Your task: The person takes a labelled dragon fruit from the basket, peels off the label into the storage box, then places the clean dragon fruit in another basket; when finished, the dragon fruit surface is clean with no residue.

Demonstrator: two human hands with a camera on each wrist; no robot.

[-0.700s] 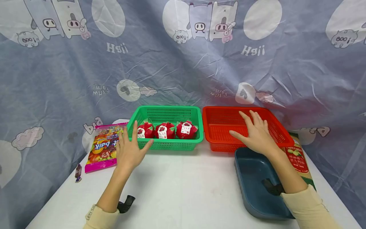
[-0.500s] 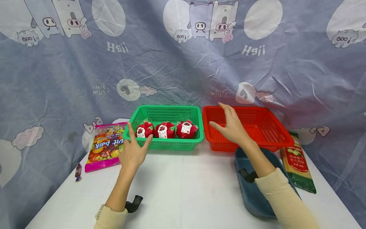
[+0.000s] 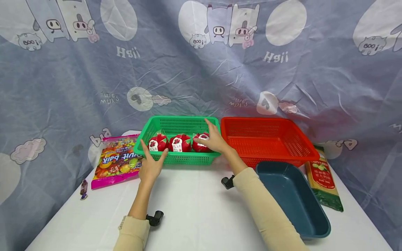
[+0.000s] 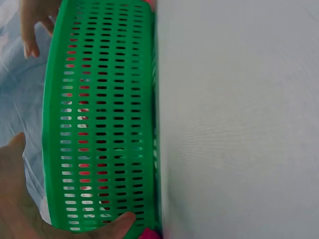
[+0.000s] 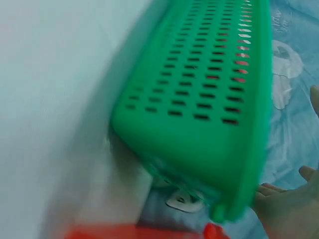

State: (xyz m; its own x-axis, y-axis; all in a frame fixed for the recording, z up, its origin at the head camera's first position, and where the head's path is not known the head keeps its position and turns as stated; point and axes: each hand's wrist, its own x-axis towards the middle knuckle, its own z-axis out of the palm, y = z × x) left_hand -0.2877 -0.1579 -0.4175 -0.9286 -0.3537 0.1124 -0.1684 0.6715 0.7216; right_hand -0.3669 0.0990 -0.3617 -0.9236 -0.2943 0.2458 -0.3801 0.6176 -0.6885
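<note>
A green perforated basket (image 3: 188, 159) stands at the back of the table, holding three round red fruit-like things (image 3: 180, 143) with white labels and green tips. My left hand (image 3: 151, 165) is at its front left corner, thumb and fingers spread. In the left wrist view, that hand's thumb overlaps the basket's side wall (image 4: 109, 149). My right hand (image 3: 216, 140) reaches over the basket's right end with fingers spread, partly covering the rightmost red fruit-like thing. The right wrist view shows that hand (image 5: 294, 204) beside the basket's rim. Both hands hold nothing.
A red basket (image 3: 245, 159) stands right of the green one, with a dark blue tub (image 3: 293, 205) in front. Beyond the tub lies a pasta package (image 3: 323, 177). A fruit candy bag (image 3: 117, 162) and a wrapped candy (image 3: 83, 190) lie left. A patterned curtain (image 3: 188, 80) hangs behind.
My right hand has swept left from over the red basket to the green basket's right end. My left hand has shifted slightly right and down, to the green basket's front left corner.
</note>
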